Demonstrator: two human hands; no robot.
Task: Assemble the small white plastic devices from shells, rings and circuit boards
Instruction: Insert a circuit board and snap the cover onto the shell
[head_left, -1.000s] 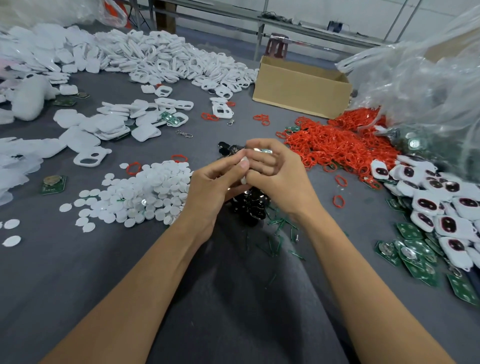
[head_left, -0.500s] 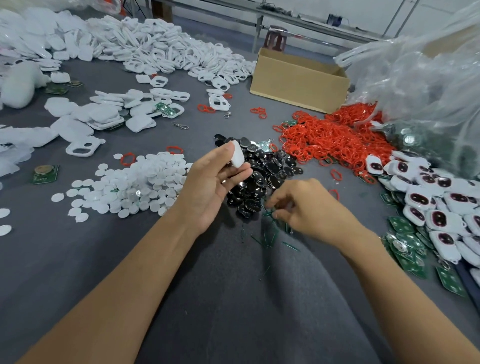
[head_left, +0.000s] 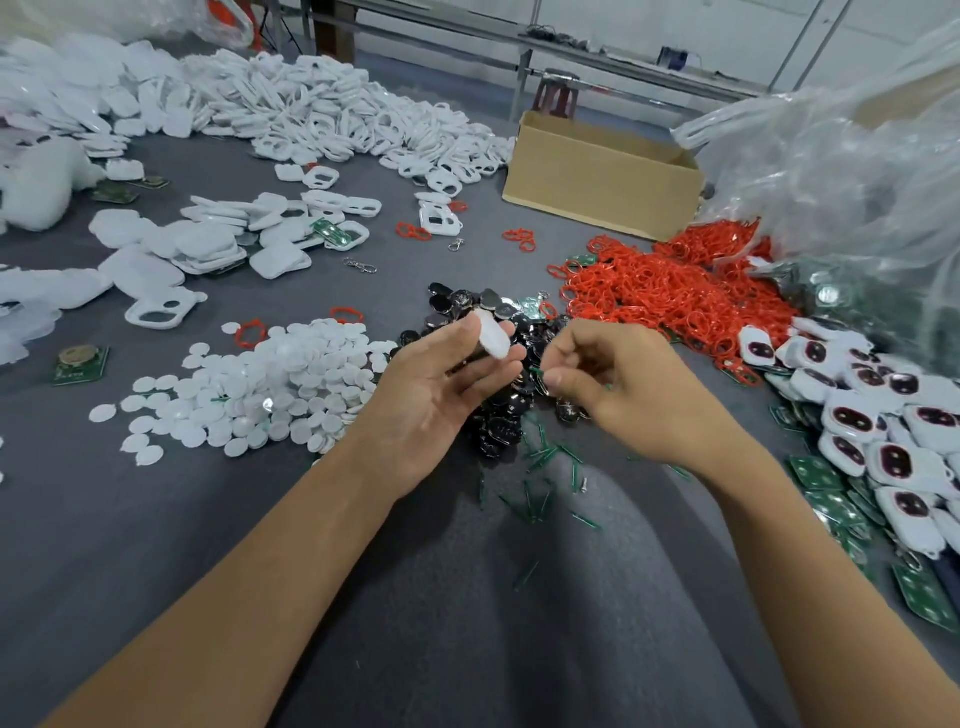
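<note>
Centre left of frame: heap of white discs (head_left: 270, 379); centre: left hand (head_left: 431, 400), fingers pinching white shell (head_left: 492, 339); right of it: right hand (head_left: 634, 389), fingers nipping green sliver (head_left: 536, 371); advice: align sliver squarely before pressing home

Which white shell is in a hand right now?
The small white shell pinched in the left hand; every other white shell lies on the grey surface.

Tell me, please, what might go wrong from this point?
The white shell sits only at the fingertips of the left hand and could slip into the black pile. The thin green strip pinched by the right hand could drop among the loose strips below.
</note>
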